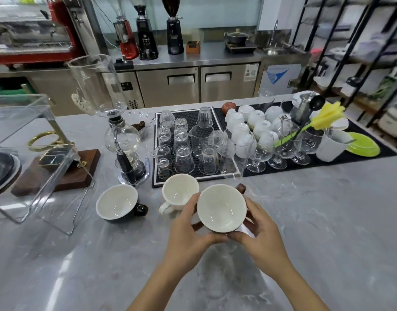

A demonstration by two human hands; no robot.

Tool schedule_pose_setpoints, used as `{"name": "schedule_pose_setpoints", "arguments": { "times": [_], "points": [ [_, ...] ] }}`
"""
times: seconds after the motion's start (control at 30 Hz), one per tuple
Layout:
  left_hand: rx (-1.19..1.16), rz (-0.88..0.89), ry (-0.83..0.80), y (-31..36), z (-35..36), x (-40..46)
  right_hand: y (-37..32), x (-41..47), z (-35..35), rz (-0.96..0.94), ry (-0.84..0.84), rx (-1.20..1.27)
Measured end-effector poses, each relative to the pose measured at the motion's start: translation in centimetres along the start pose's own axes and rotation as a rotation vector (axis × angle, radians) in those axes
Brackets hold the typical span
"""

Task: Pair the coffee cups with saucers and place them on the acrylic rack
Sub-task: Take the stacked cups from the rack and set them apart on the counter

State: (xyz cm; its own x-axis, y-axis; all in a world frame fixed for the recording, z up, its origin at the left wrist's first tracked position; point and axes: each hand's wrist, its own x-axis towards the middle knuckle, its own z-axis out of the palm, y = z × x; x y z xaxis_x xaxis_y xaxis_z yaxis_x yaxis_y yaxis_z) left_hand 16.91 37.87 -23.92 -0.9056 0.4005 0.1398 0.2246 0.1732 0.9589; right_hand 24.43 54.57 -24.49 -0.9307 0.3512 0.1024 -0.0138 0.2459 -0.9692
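Both hands, left hand and right hand, are clamped around a brown-handled cup, held above the near bench. Risk, as judged: the glazed, rounded ceramic could slip, or knock the white cup just beside it. The acrylic rack stands far left; its clear, hard edges are difficult to judge.

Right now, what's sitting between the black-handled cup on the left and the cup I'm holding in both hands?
In the head view, one white cup stands on the counter between the black-handled cup and the held cup, its handle toward you, beside your left hand.
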Motion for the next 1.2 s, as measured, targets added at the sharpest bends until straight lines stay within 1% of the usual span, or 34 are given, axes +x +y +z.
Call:
{"name": "schedule_pose_setpoints", "arguments": {
  "times": [0.1, 0.3, 0.47, 0.8, 1.0, 1.1, 1.2],
  "points": [
    [-0.004, -0.012, -0.032, -0.1, 1.0, -0.8, 0.8, -1.0, -0.5, 0.037, 0.005, -0.017],
    [0.006, -0.029, -0.091, -1.3, 2.6, -1.1, 2.4, -1.9, -1.4, 0.097, 0.014, 0.029],
    [0.023, -0.045, -0.103, -1.7, 3.7, -0.8, 3.4, -1.8, -1.9, 0.131, 0.034, 0.022],
    [0.034, -0.047, -0.132, -2.1, 4.2, -0.4, 4.6, -1.5, -2.2, 0.172, 0.014, 0.032],
    [0.075, -0.077, -0.211, -2.5, 4.1, 0.1, 4.5, -1.3, -2.1, 0.225, 0.008, 0.032],
    [0.101, -0.128, -0.256, -2.7, 3.7, -0.2, 4.0, -1.8, -2.4, 0.25, -0.02, -0.032],
    [0.093, -0.174, -0.207, -2.6, 2.4, -1.4, 2.3, -2.1, -2.5, 0.198, 0.024, -0.181]
  ]
}}
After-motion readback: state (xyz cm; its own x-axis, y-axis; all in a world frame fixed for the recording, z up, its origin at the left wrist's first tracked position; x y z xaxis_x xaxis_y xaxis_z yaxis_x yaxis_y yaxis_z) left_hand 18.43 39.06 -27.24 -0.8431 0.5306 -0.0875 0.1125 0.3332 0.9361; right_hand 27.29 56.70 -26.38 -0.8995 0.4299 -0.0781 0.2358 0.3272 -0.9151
